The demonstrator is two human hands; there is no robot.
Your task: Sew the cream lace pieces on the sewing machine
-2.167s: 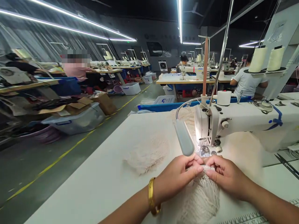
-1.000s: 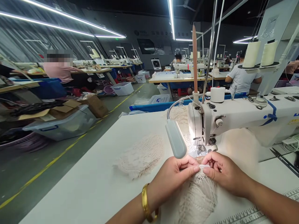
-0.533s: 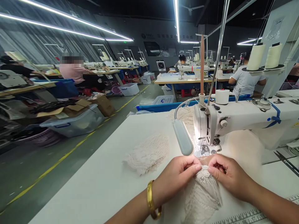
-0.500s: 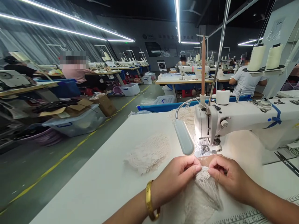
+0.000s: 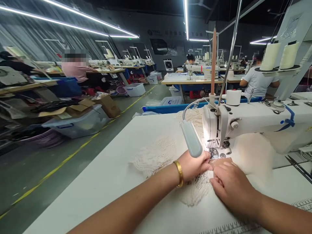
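Note:
My left hand (image 5: 196, 166), a gold bangle at its wrist, pinches the edge of a cream lace piece (image 5: 193, 193) just in front of the presser foot (image 5: 214, 153). Close beside it, my right hand (image 5: 232, 185) is closed, with curled fingers pressing on the lace's right edge; its fingertips are partly hidden. The lace hangs down toward me and lies on the white table. Above the work stands the white sewing machine (image 5: 253, 120), its needle area lit. A grey lamp head (image 5: 191, 139) overlaps my left hand.
Another cream lace piece (image 5: 156, 154) lies left on the table, and more lace (image 5: 195, 117) is heaped behind the lamp. Black scissors (image 5: 298, 167) rest at right, with a ruler (image 5: 234, 227) along the front. Thread cones (image 5: 268, 57) stand above. Co-workers sit at machines beyond.
Both hands have moved the lace forward to the presser foot. My left hand went forward under the lamp head; my right hand turned over, knuckles up. The lace now lies flatter.

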